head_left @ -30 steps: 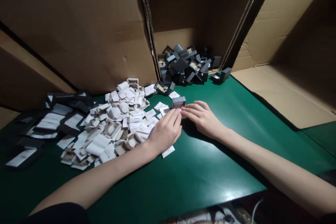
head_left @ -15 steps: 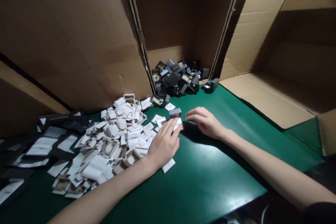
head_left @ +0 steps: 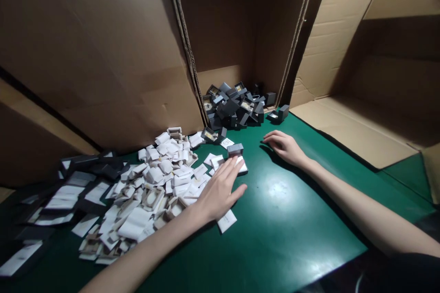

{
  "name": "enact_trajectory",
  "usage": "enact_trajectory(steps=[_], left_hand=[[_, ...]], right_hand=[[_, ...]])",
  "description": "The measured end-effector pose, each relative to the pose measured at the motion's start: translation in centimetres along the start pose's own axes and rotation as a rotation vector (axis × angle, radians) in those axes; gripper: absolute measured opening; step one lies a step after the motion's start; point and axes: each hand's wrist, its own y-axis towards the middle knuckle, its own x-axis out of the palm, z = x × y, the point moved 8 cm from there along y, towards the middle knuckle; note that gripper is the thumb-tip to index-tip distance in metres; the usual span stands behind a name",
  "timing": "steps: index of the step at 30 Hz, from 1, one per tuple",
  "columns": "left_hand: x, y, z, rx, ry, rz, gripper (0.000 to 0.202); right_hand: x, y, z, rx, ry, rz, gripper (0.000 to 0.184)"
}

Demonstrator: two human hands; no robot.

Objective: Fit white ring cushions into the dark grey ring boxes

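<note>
Just beyond the fingertips of my left hand (head_left: pixel 222 188) stands a small dark box (head_left: pixel 235 149) with its lid raised and something white in its base. My left fingers are stretched out over the near part of that box and partly hide it; the thumb is spread away. My right hand (head_left: pixel 283 146) is apart from the box, to its right and low over the green table (head_left: pixel 271 219), fingers loosely extended with nothing in them. Left of my left hand spreads a heap of small white packets and card inserts (head_left: pixel 161 178).
Several dark boxes (head_left: pixel 233 105), some with lids up, are piled in an upright cardboard carton (head_left: pixel 223 23). One open box (head_left: pixel 277 114) sits beside the pile. Dark sleeves with white labels (head_left: pixel 65 192) lie at far left. A second carton (head_left: pixel 364 100) lies open at right.
My right hand has drawn away to the right from the small box. My left hand remains at the box, its thumb now spread wider. The view has shifted slightly.
</note>
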Motion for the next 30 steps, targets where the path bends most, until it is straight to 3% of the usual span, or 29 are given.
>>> enact_trajectory(steps=[2,5,8,10,13,18,22,27,30], left_hand=[[-2.2,0.4,0.2,0.0,-0.1,0.029,0.051],[-5.9,0.8,0.0,0.011,-0.161,0.174,0.031],[-7.5,1.0,-0.9,-0.019,-0.113,0.276,0.025],[-6.7,1.1,-1.8,-0.059,-0.083,0.232,0.035],[-4.2,1.1,-2.8,-0.103,-0.101,0.078,0.062],[-1.2,1.1,-2.5,-0.101,-0.138,-0.039,0.083],[-0.9,1.2,-1.4,-0.106,-0.148,0.008,0.07],[-1.0,1.0,-1.3,-0.117,-0.216,0.08,0.018],[-0.9,0.8,-0.9,-0.05,-0.147,0.113,0.021]], right_hand=[[0.3,-0.2,0.5,0.016,-0.017,-0.03,0.024],[0.7,-0.5,1.0,0.023,-0.071,-0.081,0.022],[1.2,-0.7,1.3,0.009,-0.123,-0.135,0.02],[1.5,-0.8,1.4,0.01,-0.14,-0.155,0.02],[1.6,-0.9,1.4,0.027,-0.156,-0.165,0.021],[1.9,-0.9,1.2,0.05,-0.175,-0.198,0.023],[2.2,-1.1,1.4,0.053,-0.198,-0.205,0.024],[2.4,-1.3,1.7,0.038,-0.197,-0.203,0.024],[2.4,-1.5,1.7,0.029,-0.204,-0.199,0.027]])
